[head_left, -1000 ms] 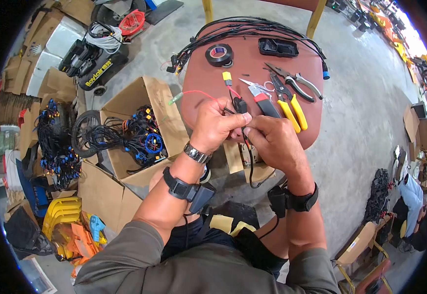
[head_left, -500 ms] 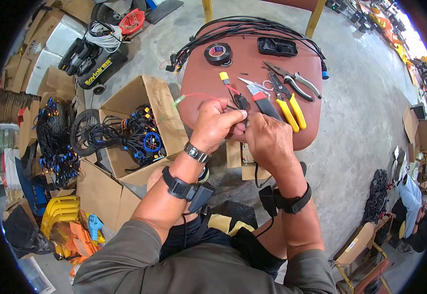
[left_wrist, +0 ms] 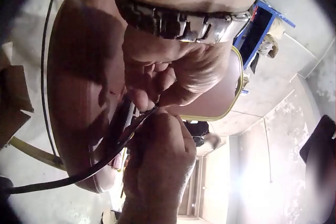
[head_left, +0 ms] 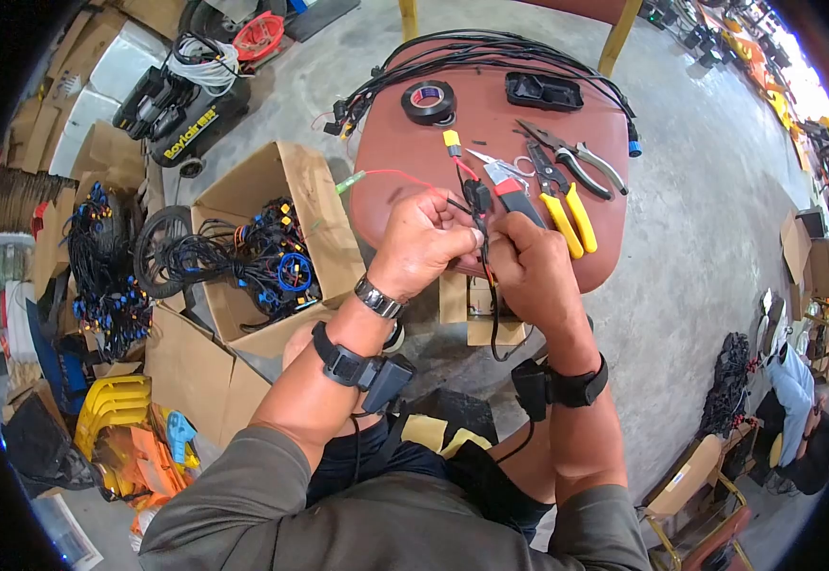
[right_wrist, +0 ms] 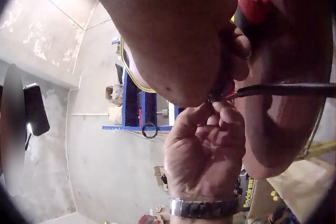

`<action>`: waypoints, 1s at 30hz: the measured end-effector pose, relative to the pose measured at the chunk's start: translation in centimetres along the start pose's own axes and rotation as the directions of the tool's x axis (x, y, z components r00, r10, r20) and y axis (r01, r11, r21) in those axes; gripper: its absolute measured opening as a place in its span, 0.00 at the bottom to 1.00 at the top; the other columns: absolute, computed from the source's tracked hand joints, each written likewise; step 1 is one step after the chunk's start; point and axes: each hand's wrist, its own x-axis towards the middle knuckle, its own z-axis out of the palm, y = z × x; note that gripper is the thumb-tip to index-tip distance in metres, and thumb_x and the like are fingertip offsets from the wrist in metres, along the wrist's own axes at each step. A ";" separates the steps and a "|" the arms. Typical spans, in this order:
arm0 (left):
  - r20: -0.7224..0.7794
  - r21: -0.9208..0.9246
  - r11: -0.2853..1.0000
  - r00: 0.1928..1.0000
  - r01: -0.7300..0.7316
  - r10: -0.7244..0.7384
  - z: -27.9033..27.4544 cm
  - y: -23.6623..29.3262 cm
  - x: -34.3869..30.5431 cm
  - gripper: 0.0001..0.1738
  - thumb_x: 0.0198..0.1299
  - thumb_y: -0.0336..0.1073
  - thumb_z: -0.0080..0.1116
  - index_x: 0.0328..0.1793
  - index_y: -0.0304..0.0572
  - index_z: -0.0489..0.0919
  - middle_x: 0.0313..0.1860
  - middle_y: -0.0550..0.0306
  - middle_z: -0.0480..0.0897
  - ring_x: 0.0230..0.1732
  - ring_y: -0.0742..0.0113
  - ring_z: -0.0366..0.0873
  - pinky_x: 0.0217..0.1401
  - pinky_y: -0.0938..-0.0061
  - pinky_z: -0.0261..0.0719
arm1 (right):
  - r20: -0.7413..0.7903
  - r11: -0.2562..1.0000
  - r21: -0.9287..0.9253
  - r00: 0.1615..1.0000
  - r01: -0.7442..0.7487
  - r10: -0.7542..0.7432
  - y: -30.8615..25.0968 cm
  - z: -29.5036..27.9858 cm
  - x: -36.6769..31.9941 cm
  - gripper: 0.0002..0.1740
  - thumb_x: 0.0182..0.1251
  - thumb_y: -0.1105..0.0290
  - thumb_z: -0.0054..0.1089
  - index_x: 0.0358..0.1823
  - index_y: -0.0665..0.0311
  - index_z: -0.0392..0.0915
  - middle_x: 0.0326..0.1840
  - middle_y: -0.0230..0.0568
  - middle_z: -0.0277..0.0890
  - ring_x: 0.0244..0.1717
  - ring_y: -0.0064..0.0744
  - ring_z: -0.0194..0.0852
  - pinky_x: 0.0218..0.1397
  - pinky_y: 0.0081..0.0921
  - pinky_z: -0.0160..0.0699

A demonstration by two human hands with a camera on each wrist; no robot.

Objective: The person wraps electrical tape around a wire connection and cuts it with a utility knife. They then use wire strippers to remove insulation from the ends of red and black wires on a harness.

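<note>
I have the left hand (head_left: 422, 243) pinching the cable (head_left: 493, 309) between thumb and fingers, and the right hand (head_left: 534, 271) gripping it just beside, fingers curled in. The cable is held up between them at the near edge of the seat (head_left: 381, 214), its lower part looping down past that edge.

I judge it light, the jacket springy and the thin wires softer where red shows at its end; not slippery, though a hard tug could strain a joint. I'd hold it by the black jacket, close to that end.

I count one yellow plug (head_left: 452, 143), one black block (head_left: 477, 195), and one red wire (head_left: 397, 173) with one green tip (head_left: 350, 181). On the seat: one tape roll (head_left: 429, 103), one tray (head_left: 543, 92), one knife (head_left: 517, 201), one pair each of scissors (head_left: 524, 166), pliers (head_left: 576, 164) and strippers (head_left: 567, 214). The leads (head_left: 491, 43) along the far edge overlap too much to count, as does the wiring (head_left: 272, 262) in the one box (head_left: 310, 195).
</note>
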 end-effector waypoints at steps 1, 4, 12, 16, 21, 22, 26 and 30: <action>0.013 -0.011 1.000 1.000 -0.004 0.004 0.0 0.1 0.0 0.10 0.55 0.21 0.63 0.44 0.32 0.78 0.34 0.58 0.83 0.31 0.74 0.83 0.33 0.79 0.85 | 0.017 0.999 0.027 0.999 -0.034 0.033 0.0 -0.1 0.0 0.06 0.66 0.76 0.56 0.37 0.72 0.78 0.24 0.52 0.78 0.24 0.37 0.79 0.30 0.30 0.74; 0.022 0.017 1.000 1.000 -0.009 0.008 -0.1 0.3 -0.1 0.11 0.55 0.20 0.62 0.44 0.33 0.77 0.34 0.59 0.83 0.31 0.75 0.82 0.33 0.79 0.84 | 0.045 0.993 0.072 0.995 -0.092 0.089 -0.2 -0.3 0.0 0.06 0.67 0.75 0.56 0.38 0.73 0.78 0.24 0.52 0.78 0.24 0.33 0.77 0.31 0.28 0.74; 0.014 0.022 0.999 0.999 -0.030 0.030 -0.1 -0.9 0.3 0.16 0.54 0.19 0.60 0.50 0.31 0.75 0.35 0.58 0.83 0.31 0.76 0.81 0.32 0.79 0.81 | -0.022 0.989 -0.103 0.994 0.109 -0.112 0.4 0.3 0.3 0.06 0.66 0.75 0.58 0.35 0.71 0.76 0.26 0.57 0.78 0.29 0.53 0.81 0.33 0.37 0.77; -0.019 0.009 0.999 0.999 -0.031 0.031 0.6 -0.2 -0.1 0.23 0.53 0.19 0.59 0.57 0.28 0.73 0.33 0.57 0.84 0.31 0.77 0.81 0.32 0.80 0.80 | 0.013 0.967 -0.209 0.989 0.147 -0.147 0.7 0.6 0.2 0.09 0.65 0.71 0.59 0.30 0.68 0.72 0.25 0.56 0.78 0.28 0.59 0.80 0.31 0.48 0.76; -0.066 0.301 0.944 0.984 -0.136 0.163 0.2 -1.9 0.2 0.38 0.54 0.17 0.57 0.75 0.36 0.65 0.32 0.61 0.84 0.32 0.79 0.79 0.35 0.81 0.78 | 0.048 0.945 -0.264 0.982 0.191 -0.185 0.6 0.4 0.1 0.09 0.64 0.71 0.57 0.29 0.67 0.71 0.25 0.54 0.78 0.28 0.59 0.80 0.31 0.49 0.76; -0.051 0.337 0.927 0.980 -0.165 0.193 0.2 -2.0 0.1 0.42 0.54 0.16 0.56 0.79 0.41 0.62 0.34 0.62 0.83 0.33 0.79 0.78 0.37 0.81 0.77 | 0.054 0.944 -0.271 0.983 0.185 -0.177 0.4 0.4 0.1 0.09 0.64 0.71 0.57 0.29 0.67 0.70 0.25 0.54 0.78 0.28 0.58 0.80 0.32 0.49 0.76; -0.065 0.410 0.894 0.972 -0.179 0.225 1.0 -1.7 -0.6 0.45 0.55 0.15 0.54 0.82 0.43 0.59 0.33 0.64 0.82 0.33 0.82 0.76 0.37 0.84 0.74 | 0.068 0.952 -0.268 0.989 0.148 -0.135 0.3 0.1 0.1 0.05 0.63 0.73 0.58 0.31 0.67 0.74 0.25 0.55 0.78 0.30 0.59 0.80 0.32 0.46 0.76; -0.025 0.460 0.850 0.954 -0.255 0.300 1.0 -2.1 -0.6 0.44 0.54 0.14 0.51 0.81 0.43 0.61 0.31 0.65 0.80 0.32 0.82 0.74 0.37 0.84 0.73 | 0.057 0.964 -0.226 0.990 0.140 -0.131 0.3 0.3 -0.2 0.04 0.62 0.75 0.57 0.32 0.68 0.75 0.25 0.56 0.78 0.30 0.60 0.80 0.33 0.45 0.76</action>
